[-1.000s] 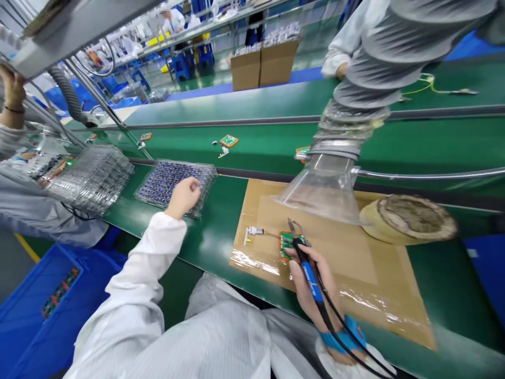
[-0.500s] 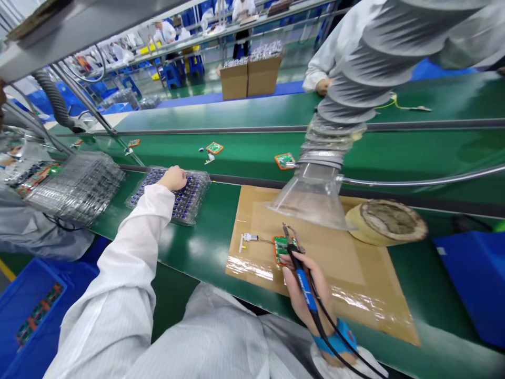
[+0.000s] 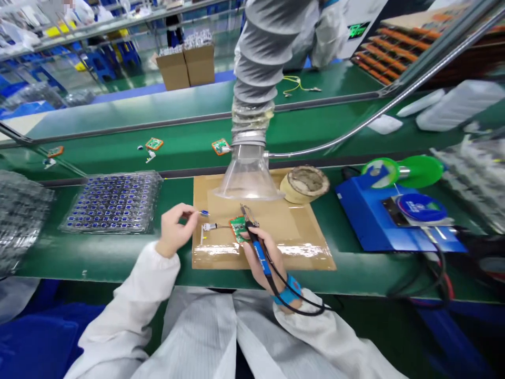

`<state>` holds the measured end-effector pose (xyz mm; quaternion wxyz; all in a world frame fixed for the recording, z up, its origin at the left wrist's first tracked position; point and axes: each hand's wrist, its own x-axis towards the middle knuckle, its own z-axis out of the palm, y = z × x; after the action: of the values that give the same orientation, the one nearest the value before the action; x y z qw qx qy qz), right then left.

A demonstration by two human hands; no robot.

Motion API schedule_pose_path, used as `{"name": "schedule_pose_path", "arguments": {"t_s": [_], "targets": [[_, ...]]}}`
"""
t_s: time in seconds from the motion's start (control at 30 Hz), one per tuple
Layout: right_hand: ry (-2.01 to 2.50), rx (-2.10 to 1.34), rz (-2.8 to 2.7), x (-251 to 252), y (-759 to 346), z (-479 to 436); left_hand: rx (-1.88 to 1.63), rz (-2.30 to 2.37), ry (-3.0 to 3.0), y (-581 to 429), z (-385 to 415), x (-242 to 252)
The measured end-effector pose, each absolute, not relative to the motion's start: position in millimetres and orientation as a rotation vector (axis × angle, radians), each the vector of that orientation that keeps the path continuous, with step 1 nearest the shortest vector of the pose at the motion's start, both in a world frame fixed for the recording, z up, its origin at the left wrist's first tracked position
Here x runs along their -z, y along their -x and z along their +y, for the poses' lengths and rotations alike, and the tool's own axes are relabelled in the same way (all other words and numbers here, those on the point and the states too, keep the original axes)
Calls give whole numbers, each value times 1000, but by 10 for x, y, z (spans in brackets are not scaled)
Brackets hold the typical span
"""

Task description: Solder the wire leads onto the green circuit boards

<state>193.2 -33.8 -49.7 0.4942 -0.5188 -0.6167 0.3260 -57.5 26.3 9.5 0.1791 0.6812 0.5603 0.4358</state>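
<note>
Between thumb and forefinger, my left hand pinches a small blue component over the left edge of the brown mat. My right hand is wrapped round a soldering iron with a blue and black handle, its tip pointing away from me. Under the iron lies a green circuit board with an orange edge, partly covered by my right fingers. Thin wires run from the board to a white connector on the mat. A plastic tray of blue components lies to the left.
A clear fume hood on a grey duct hangs just behind the board. Beside it sits a round yellowish pot. A blue machine with a green reel stands on the right. More boards lie on the green surface behind.
My left hand has come away from the tray, rightward to the mat, with a small blue component in its fingers. The view has turned right; my right hand still holds the soldering iron.
</note>
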Motion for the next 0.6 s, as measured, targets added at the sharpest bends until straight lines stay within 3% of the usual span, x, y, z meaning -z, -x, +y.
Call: {"name": "schedule_pose_path", "arguments": {"t_s": [0.1, 0.2, 0.33, 0.6], "targets": [[1191, -820, -1393, 441, -1962, -362, -1361, 1303, -1442, 137, 147, 42], [1143, -922, -1269, 337, -1967, -359, -1104, 1126, -1167, -112, 88, 62], [1089, -1018, -1154, 172, -1908, -311, -777, 1119, -1152, -250, 60, -34], [1067, -1091, -1025, 59, -1812, -228, -745, 1188, -1333, -254, 34, -57]]}}
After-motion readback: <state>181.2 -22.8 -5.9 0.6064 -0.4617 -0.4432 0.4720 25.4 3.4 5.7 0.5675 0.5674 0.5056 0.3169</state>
